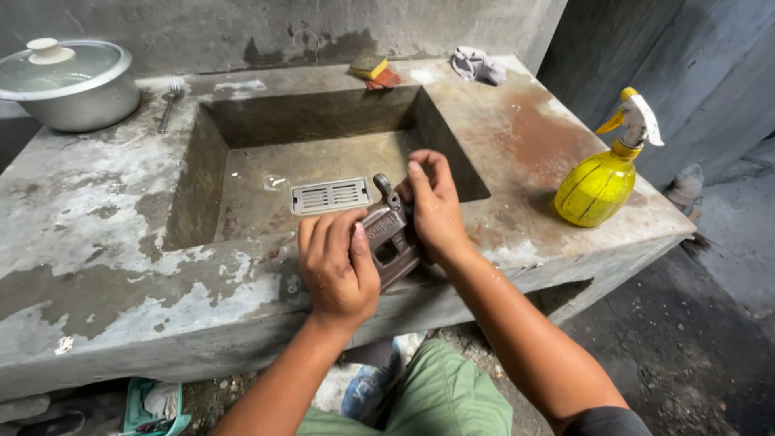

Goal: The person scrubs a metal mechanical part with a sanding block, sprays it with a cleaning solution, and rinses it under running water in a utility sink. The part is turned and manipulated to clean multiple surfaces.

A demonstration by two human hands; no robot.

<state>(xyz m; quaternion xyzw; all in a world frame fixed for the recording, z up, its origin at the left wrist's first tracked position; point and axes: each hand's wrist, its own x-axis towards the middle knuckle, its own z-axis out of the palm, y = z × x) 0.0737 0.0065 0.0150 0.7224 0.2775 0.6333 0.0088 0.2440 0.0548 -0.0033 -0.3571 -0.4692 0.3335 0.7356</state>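
Two hands are all I have of the person, plus bare forearms and a green-clad knee at the bottom edge; my left hand (pixel 337 266) is folded over the near end of a brown cast-metal clamp (pixel 393 234), fingers wrapped across its top and thumb lying along its side; my right hand (pixel 434 202) is closed around the far side of the same piece, fingertips curled beside its upright screw handle. The clamp sits on the front rim of a concrete sink (pixel 121 234), just above the basin; its lower half is covered by my palms, so I cannot tell how it meets the rim or whether it bites on the edge.

In the basin lies a slotted metal drain cover (pixel 330 195), just beside the clamp; what is under it I cannot see. On the right of the counter stands a yellow spray bottle (pixel 601 182), well apart from my hands; at the back are a sponge (pixel 373 69) and a crumpled cloth (pixel 478 64); at the far left a lidded metal pot (pixel 69 81), cut off by the frame, with a fork (pixel 169 103) near it.
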